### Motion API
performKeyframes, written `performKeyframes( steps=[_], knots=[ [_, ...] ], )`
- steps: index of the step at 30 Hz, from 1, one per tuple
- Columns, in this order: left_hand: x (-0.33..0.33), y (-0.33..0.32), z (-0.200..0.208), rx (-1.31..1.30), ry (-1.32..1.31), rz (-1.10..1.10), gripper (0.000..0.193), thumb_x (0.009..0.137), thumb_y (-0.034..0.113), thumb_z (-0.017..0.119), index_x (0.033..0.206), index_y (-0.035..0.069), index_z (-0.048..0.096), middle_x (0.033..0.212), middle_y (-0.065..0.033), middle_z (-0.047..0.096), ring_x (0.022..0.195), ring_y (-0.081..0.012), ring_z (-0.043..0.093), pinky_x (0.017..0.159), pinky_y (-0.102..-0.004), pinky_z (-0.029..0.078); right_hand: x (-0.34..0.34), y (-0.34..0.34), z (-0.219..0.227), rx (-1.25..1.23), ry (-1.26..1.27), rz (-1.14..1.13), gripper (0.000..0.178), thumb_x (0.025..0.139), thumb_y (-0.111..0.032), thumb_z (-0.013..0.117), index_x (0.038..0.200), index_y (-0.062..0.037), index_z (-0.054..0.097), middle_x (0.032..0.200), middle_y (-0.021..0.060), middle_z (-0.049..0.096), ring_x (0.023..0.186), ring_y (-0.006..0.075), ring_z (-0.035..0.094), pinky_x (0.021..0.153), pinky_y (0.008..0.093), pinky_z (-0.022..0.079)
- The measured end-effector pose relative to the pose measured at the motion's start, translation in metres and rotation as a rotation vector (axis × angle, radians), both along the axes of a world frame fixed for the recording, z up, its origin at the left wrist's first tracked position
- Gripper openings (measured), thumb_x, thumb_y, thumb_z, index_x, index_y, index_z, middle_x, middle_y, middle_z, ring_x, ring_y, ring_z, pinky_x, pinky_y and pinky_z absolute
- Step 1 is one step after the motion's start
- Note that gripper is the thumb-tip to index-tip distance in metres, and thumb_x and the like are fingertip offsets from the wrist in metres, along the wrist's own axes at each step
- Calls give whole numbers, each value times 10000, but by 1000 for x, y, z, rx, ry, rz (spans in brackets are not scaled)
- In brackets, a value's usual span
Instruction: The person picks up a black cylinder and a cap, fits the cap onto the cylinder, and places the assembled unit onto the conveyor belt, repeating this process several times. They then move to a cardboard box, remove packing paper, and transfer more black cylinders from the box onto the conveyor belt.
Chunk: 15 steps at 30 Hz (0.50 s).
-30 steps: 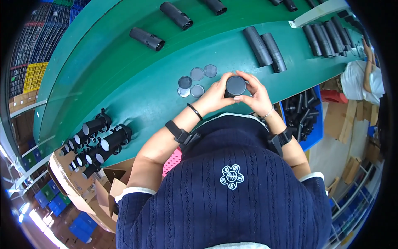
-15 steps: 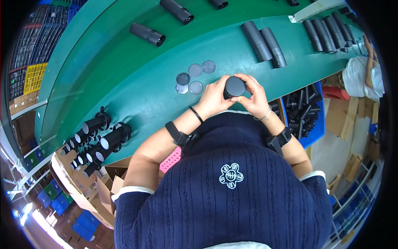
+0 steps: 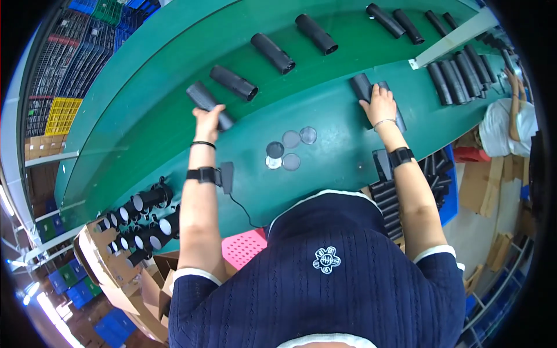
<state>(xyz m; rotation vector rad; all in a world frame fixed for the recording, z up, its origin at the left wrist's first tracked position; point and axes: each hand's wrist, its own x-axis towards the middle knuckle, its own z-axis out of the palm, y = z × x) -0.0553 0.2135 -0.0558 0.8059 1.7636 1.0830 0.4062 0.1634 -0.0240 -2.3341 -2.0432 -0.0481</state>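
Observation:
On the green bench, my left hand is wrapped round a black tube at the edge of the raised green strip. My right hand reaches over another black tube, its fingers curled on the tube's upper part. Beside that one lies a second tube, close to my right thumb. Between my hands, nearer to me, several thin round discs rest on the bench, among them a dark disc and a clear, shiny disc.
More black tubes lie along the green strip, and a row of tubes is at the right. Black fittings with white round faces stand at the left by a cardboard box. A blue bin holds black parts. A co-worker sits far right.
My hands were together in front of me on an upright black cylinder. They have moved apart and forward, left to one tube, right to another. Tubes on the strip have shifted.

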Motion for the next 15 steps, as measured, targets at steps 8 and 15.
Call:
performKeyframes(
  steps=[8,15],
  knots=[
    [-71,20,-44,-228,838,171,798,672,373,797,1283,17,427,1181,-202,571,1108,-348,546,965,-426,419,-27,-16,4,31,509,169,749,679,-217,757,1309,-32,397,1053,160,591,992,322,598,854,415,488],
    [113,-60,58,319,219,-763,527,711,206,788,1175,90,568,1167,-102,539,1090,-239,535,909,-357,459,-55,-82,12,-106,1398,149,761,706,51,738,1342,-35,329,1229,67,490,1149,168,505,979,331,436]
  ],
)
